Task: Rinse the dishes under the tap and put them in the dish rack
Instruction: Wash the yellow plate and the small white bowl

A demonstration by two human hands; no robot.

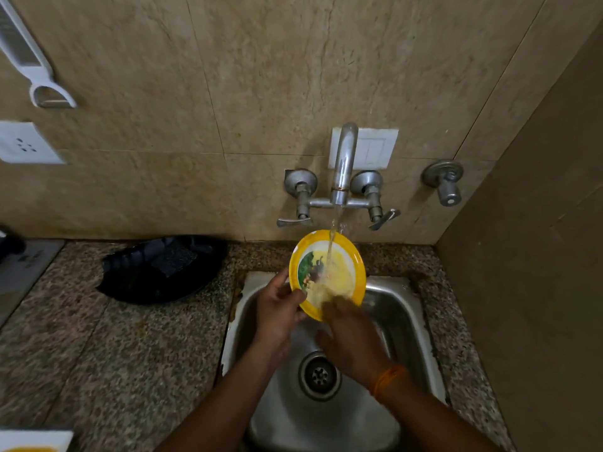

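1. Yellow-rimmed plate (326,272) held tilted over the steel sink (408,321), face toward camera, directly under the tap (342,164). Water stream (332,243) hits the plate's upper middle.
2. Left hand (277,308) grips the plate's left edge: thumb curled over the front rim, fingers behind it, out of sight.
3. Right hand (350,334) lies on the plate's lower face. It's motion-blurred; fingers look roughly straight and flat against the surface, not wrapped round anything, but can't confirm. Orange thread band (388,381) on that wrist.
4. Black dish rack (163,269) sits on the granite counter (98,353) left of the sink, against the wall. Contents too dark to make out.
5. Sink drain (319,375) visible below the hands.
6. Wall: white peeler/grater (32,63) hanging top left, power socket (23,145) below it, a separate valve (445,181) right of the tap.
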